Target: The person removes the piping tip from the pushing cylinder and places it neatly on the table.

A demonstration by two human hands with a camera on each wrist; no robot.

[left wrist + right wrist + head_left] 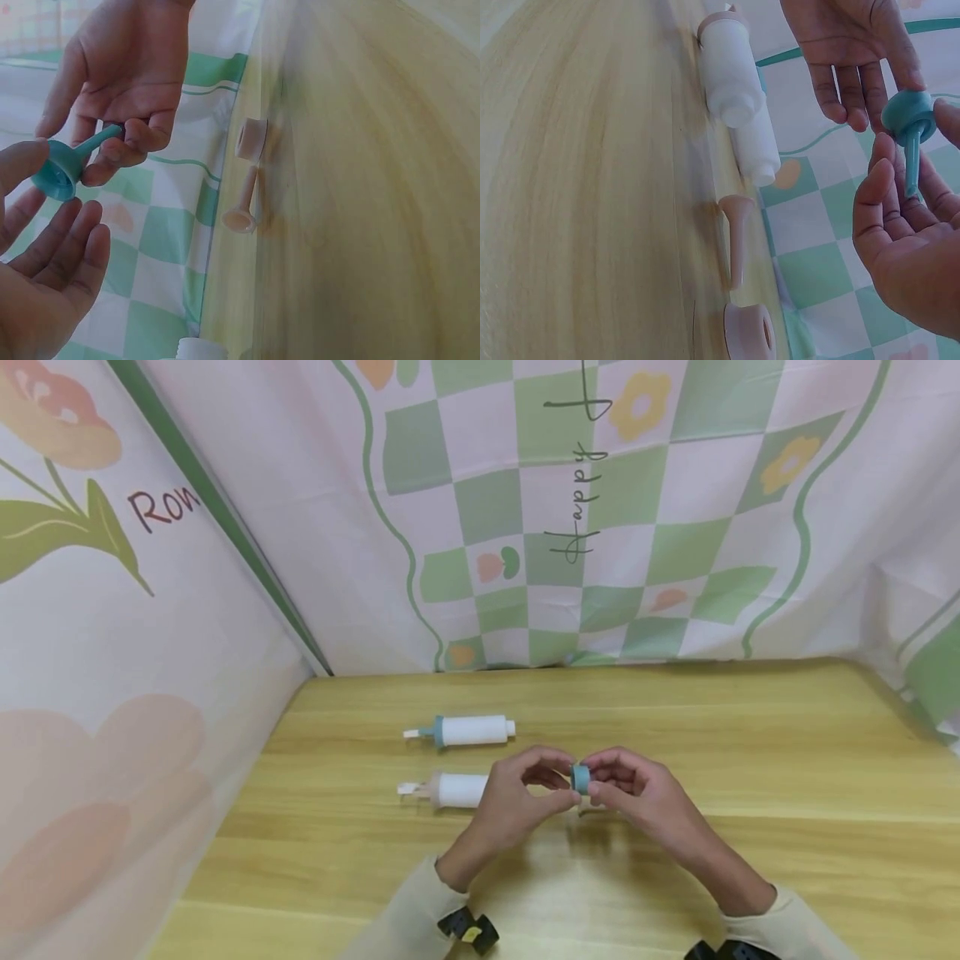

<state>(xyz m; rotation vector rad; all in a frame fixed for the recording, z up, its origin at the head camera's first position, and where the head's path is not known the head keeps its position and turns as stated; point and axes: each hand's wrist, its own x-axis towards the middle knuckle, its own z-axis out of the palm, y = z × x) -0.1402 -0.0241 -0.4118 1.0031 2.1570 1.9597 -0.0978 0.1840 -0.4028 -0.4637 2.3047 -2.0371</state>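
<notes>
Both hands hold a small teal funnel-shaped piece (581, 779) above the table, with a round cup end and a thin stem. My left hand (513, 793) pinches its cup end (56, 176) between thumb and fingertips. From the other side, my right hand (637, 789) grips it with thumb and fingers, and the stem (913, 161) points toward that palm. A collar shows around the stem's base in the right wrist view. Below the hands, a pink funnel-shaped piece (737, 236) and a pink ring (748, 331) lie on the table.
On the wooden table (337, 860) a white bottle with a teal collar (475, 730) lies on its side. Nearer, another white bottle with a pink collar (461, 791) lies partly behind the left hand. Patterned cloth (555, 502) hangs along the back and left edges.
</notes>
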